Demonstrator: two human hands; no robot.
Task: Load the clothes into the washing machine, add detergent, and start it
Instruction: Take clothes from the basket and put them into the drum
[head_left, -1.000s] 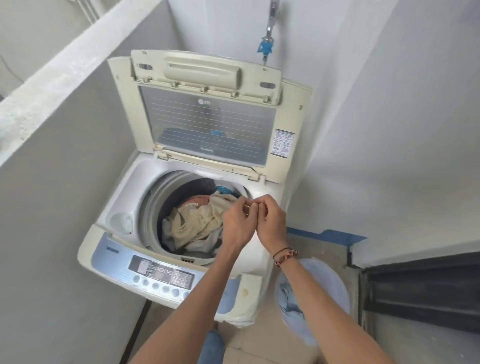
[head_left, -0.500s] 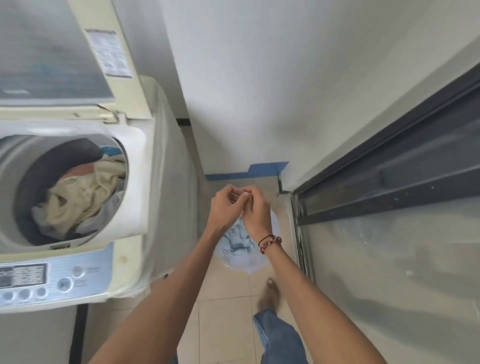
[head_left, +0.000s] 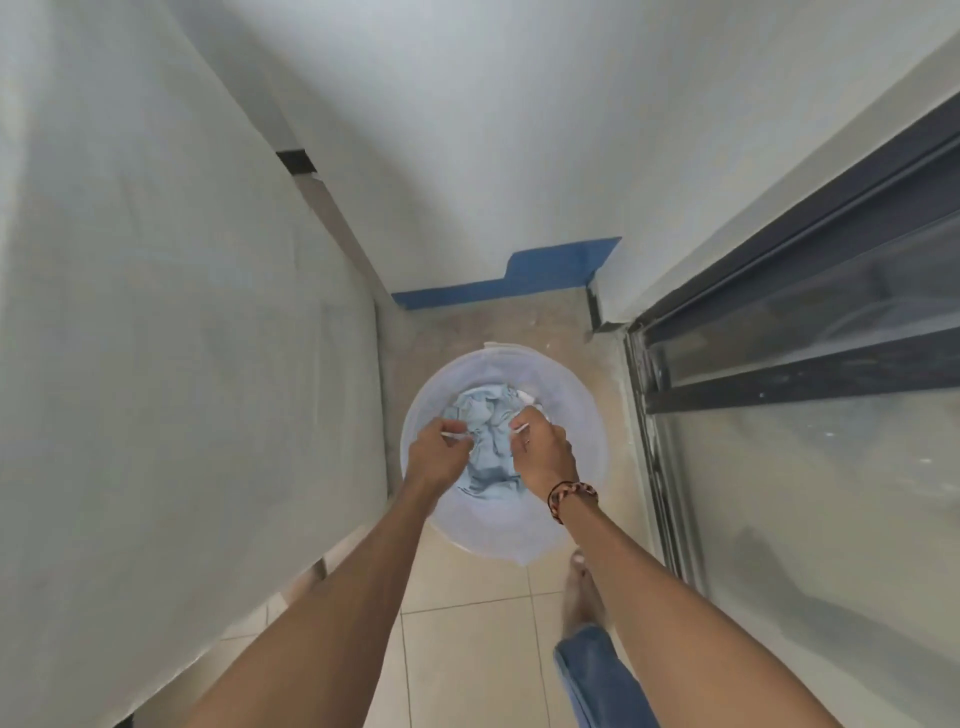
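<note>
Pinching white scraps: left hand (head_left: 436, 457), right hand (head_left: 543, 449) | crumpled pale-blue garment (head_left: 485, 441) in bucket (head_left: 576, 410)

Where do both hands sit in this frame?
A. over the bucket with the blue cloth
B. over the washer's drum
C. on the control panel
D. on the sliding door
A: the left hand and right hand hang over the bucket, above the blue cloth inside.

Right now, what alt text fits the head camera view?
Both hands, left hand and right hand, reach into a pale bucket holding blue cloth on a tiled floor, each pinching something small and white.
</note>
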